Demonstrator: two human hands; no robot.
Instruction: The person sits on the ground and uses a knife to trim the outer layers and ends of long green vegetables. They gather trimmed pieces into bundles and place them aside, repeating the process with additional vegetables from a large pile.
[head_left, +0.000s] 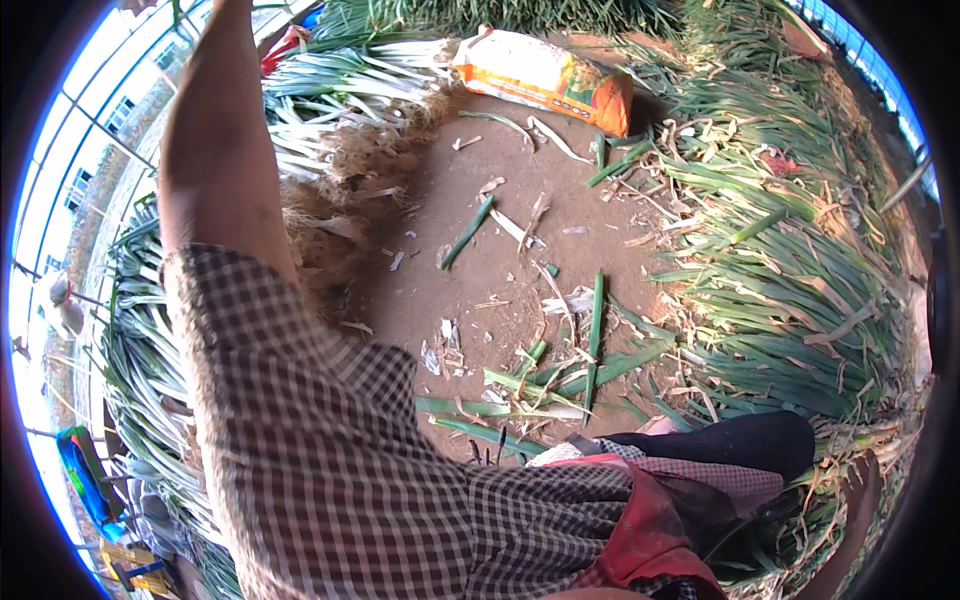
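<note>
My left arm, in a brown-and-white checked sleeve, reaches up the left side of the view, and its hand is beyond the top edge. Beside that arm lie bundled leeks or large green onions (330, 82) with white stalks and brown roots. At the lower right, my right hand (861, 484) has its fingers apart against dry, leafy stalks (825, 450) at the edge of a big heap of green onion leaves (780, 300). No held item shows in it.
An orange-and-white printed bag (544, 79) lies on the dirt floor (420, 300) towards the top. Loose green leaves (595, 337) and dry scraps are scattered across the middle. More leeks (142, 360) lie at the left, near a blue-and-green object (86, 476) and a yellow one (135, 566).
</note>
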